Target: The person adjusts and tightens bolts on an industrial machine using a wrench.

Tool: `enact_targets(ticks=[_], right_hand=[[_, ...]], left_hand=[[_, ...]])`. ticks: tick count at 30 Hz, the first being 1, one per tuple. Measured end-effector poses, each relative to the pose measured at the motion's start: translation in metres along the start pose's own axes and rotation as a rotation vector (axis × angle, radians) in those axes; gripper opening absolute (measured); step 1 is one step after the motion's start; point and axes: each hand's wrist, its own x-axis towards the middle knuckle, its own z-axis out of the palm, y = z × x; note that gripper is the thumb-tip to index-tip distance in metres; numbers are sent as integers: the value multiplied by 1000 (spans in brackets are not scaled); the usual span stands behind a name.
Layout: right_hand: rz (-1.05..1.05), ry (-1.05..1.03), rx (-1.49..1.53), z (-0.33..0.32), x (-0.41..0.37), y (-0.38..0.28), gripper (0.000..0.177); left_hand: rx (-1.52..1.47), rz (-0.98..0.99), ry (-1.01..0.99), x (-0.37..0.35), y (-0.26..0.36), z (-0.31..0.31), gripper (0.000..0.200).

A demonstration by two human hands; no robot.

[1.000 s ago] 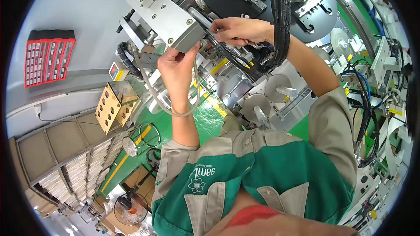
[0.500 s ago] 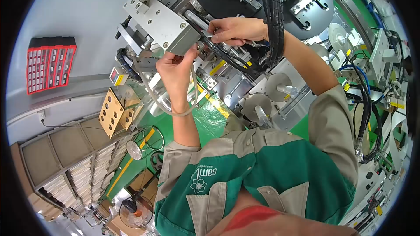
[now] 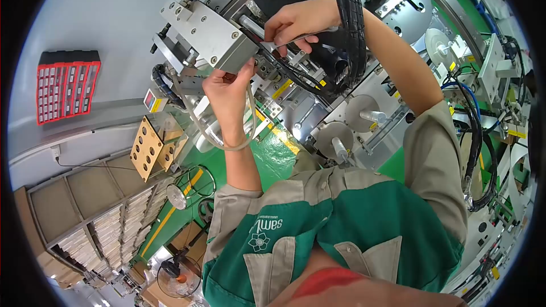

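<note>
My left hand (image 3: 228, 94) is raised under the lower end of a silver metal block (image 3: 210, 34). Its thumb and fingers are pinched together at the block's underside, and whatever they grip is hidden. A pale flexible tube (image 3: 199, 128) loops past that wrist. My right hand (image 3: 301, 23) is closed around a slim metal tool (image 3: 318, 33), whose exact kind I cannot make out. It is beside the block's right edge, close to a metal roller (image 3: 251, 25) and black cables (image 3: 284, 68). A thick black wrapped cable bundle (image 3: 354, 34) crosses in front of the right wrist.
Two pale discs with spindles (image 3: 333, 136) sit on the machine below my right arm. A red parts rack (image 3: 68, 88) hangs on the left wall. Further down are a wooden holder with round holes (image 3: 147, 149), a stool (image 3: 177, 196) and a fan (image 3: 178, 276).
My right hand has lifted slightly and turned, so the slim metal tool shows more clearly, pointing right. My left hand stays pinched under the block.
</note>
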Motion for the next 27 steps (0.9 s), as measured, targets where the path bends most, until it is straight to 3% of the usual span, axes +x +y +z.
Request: enact_targets(ticks=[9, 15, 17, 27], right_hand=[[62, -157, -226, -13, 24, -17, 32], [154, -233, -245, -19, 35, -23, 34], [151, -232, -250, -13, 35, -23, 28], [140, -159, 67, 8, 15, -7, 25]], left_hand=[[41, -8, 9, 0, -1, -2, 12], [75, 4, 8, 0, -1, -3, 13], [63, 7, 10, 0, 0, -2, 13], [48, 5, 23, 0, -1, -1, 13]])
